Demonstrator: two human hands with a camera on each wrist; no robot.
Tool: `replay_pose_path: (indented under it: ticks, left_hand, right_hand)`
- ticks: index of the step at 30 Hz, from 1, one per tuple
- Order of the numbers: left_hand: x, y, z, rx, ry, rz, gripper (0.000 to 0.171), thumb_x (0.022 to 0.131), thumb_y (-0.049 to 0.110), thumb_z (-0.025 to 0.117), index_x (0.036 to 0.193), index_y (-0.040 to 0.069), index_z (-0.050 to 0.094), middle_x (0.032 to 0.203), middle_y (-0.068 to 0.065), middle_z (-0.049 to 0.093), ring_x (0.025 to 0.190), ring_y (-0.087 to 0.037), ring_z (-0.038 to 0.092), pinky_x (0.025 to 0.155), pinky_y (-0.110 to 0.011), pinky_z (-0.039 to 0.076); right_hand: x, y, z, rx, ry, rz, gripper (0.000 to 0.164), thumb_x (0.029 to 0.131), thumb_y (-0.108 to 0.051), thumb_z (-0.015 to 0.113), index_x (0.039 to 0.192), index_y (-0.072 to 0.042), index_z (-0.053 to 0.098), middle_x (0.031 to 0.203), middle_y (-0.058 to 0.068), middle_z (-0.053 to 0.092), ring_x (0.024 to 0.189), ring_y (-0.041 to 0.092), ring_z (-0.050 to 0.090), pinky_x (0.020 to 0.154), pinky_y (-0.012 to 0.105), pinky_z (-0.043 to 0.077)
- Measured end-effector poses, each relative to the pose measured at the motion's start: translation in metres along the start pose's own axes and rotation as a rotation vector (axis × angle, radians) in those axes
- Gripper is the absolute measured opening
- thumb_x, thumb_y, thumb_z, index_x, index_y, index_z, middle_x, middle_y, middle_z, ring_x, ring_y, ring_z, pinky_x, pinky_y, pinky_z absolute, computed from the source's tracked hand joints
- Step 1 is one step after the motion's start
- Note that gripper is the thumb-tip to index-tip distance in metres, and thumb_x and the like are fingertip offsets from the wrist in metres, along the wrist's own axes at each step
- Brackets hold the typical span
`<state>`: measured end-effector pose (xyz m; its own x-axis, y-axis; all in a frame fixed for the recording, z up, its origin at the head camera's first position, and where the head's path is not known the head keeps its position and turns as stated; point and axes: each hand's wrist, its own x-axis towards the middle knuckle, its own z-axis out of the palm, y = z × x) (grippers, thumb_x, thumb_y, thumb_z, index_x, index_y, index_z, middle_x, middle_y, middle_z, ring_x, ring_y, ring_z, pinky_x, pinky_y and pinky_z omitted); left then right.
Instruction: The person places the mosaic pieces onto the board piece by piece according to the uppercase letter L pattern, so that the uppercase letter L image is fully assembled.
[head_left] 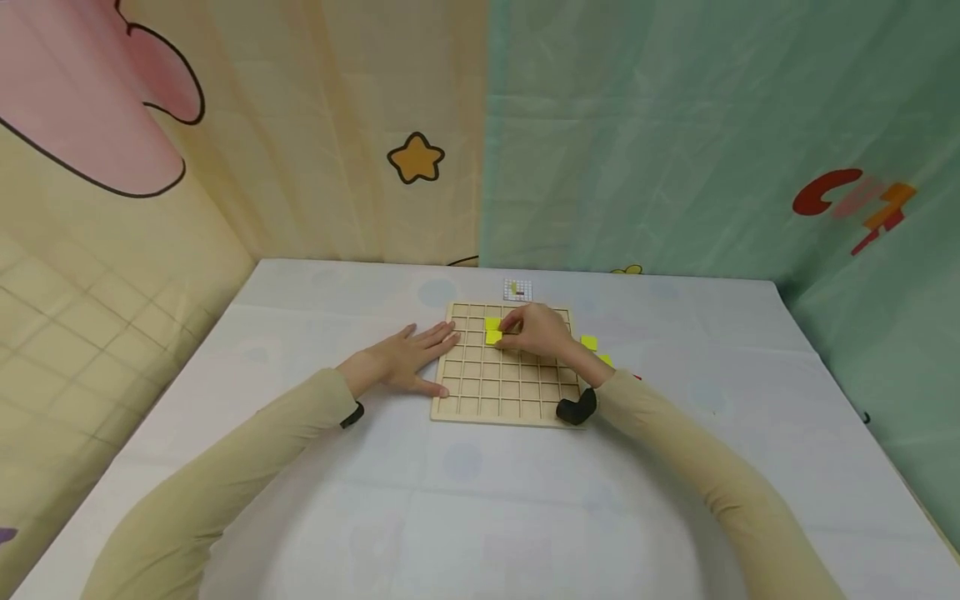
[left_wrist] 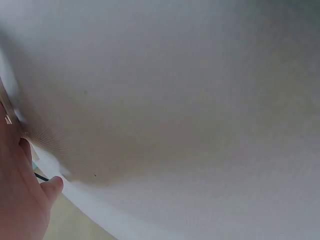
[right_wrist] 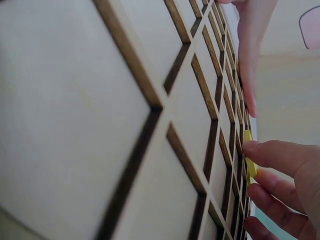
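Observation:
A light wooden board [head_left: 480,371] with a raised grid lies on the table. Two yellow square tiles sit one behind the other in its upper left part, the farther tile [head_left: 492,323] resting in a cell. My right hand [head_left: 536,331] pinches the nearer yellow tile [head_left: 493,337] between thumb and fingers, also visible in the right wrist view as a yellow tile [right_wrist: 251,167] at the fingertips. Spread with straight fingers, my left hand [head_left: 405,360] rests at the board's left edge, fingertips touching the rim. The left wrist view shows mostly tablecloth beside that hand [left_wrist: 22,190].
Behind the board lies a small card [head_left: 517,289] printed with a grid and coloured cells. Right of the board are loose yellow tiles [head_left: 589,342], and a bit of red [head_left: 637,377] shows partly hidden by the right forearm. Printed curtains stand behind the white-covered table [head_left: 337,300].

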<state>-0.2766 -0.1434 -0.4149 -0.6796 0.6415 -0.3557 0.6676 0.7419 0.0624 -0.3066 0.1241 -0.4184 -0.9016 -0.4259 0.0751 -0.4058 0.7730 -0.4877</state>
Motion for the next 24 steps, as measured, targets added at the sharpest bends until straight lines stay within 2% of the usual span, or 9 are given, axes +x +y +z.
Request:
replay_pose_path:
  ticks: [18,24]
  left_hand:
    - [-0.0017,0.0009,0.0002,-0.016,-0.001,0.002,0.103,0.084,0.074,0.046,0.156,0.018,-0.001,0.163,-0.004,-0.009,0.151,-0.022,-0.003,0.119,-0.058,0.005]
    - [-0.0009,-0.0006,0.0018,-0.008,0.013,0.005,0.102,0.084,0.075,0.046,0.156,0.019,-0.001,0.163,-0.003,-0.007,0.151,-0.022,-0.003,0.119,-0.057,0.006]
  right_hand:
    - [0.0,-0.0009,0.0023,0.005,-0.021,0.003,0.031,0.079,-0.037,0.078,0.1,-0.014,0.076,0.093,-0.001,0.075,0.077,0.012,0.064,0.066,0.026,0.049]
    - [-0.0049,0.0008,-0.0039,0.033,0.019,0.0,0.03,0.08,-0.035,0.077,0.101,-0.014,0.076,0.094,0.001,0.074,0.081,0.016,0.063,0.071,0.031,0.05]
